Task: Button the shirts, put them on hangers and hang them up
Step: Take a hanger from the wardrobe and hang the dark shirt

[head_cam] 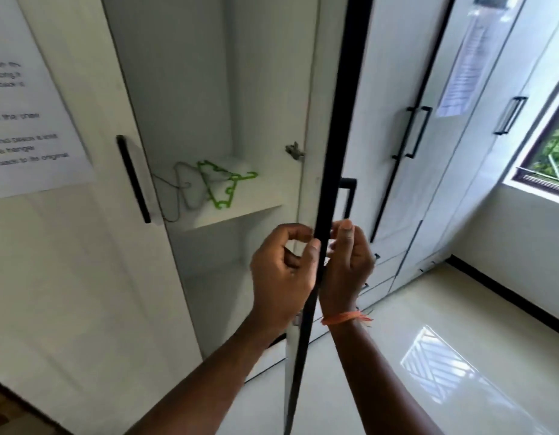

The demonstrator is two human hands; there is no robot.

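Head view: left hand (282, 271) and right hand (347, 262) both grip open wardrobe door (337, 120) edge, fingers curled. Green hangers (223, 183) lie on shelf (240, 205), near its front edge.

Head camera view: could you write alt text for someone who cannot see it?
Two bare hands, the left hand and the right hand, are raised on either side of the black edge of an open wardrobe door, fingers curled near it. Inside the white wardrobe, a green hanger and wire hangers lie on a shelf.
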